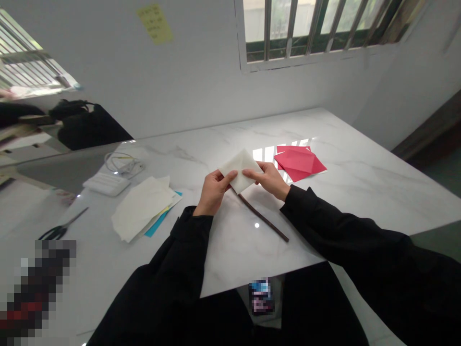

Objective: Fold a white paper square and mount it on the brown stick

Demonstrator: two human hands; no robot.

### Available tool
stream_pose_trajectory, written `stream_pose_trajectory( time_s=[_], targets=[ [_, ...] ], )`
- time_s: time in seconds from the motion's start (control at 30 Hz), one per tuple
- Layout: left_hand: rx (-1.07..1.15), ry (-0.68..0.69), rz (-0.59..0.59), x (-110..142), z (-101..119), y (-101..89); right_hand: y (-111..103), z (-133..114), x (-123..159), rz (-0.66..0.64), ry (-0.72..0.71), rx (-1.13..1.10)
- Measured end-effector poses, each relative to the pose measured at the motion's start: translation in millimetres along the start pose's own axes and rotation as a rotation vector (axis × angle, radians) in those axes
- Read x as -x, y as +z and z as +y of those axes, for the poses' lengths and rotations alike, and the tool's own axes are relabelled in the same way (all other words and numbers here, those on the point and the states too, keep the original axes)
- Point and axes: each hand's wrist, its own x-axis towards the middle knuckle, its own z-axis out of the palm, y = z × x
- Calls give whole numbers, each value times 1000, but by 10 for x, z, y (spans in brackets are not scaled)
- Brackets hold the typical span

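Note:
Between both hands is a square of folded cream paper (245,161), held up over the marble-patterned table. My left hand (216,189) grips its left corner, thumb on top and fingers underneath. On the right side my right hand (268,178) pinches it the same way, with the thumb tip close to the other thumb near the middle. Below the paper a thin dark brown stick (264,218) lies slantwise on the table, its upper end hidden by the paper and hand.
Red paper sheets (300,162) lie to the right. Left are a stack of cream sheets (142,206) with blue paper (158,225) under it, a white power strip (106,183) with a cable, and black scissors (59,231). A barred window (306,29) is in the wall behind.

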Motion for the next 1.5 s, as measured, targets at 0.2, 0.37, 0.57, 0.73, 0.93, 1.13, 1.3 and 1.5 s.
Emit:
stream_pose_trajectory(
  time_s=[0.2,0.37,0.57,0.73,0.93,1.13,1.3,1.5],
  targets=[
    [21,-20,-5,4,-6,10,-11,-4,2,-4,-2,14],
    [23,-31,-10,16,4,25,3,-5,9,-8,-1,13],
    [10,-39,-4,32,14,34,10,-5,13,-31,-8,47],
    [6,-41,-5,24,14,21,8,-16,13,-43,2,28],
    [11,8,22,-9,23,-2,19,-6,6,-53,-3,4],
    [-36,47,43,-27,-16,-30,25,7,0,-62,12,8],
    [-43,62,40,-25,-33,-33,23,8,5,-56,15,3],
    [-91,12,-59,16,-22,-25,24,0,6,-41,28,12]
  ],
)
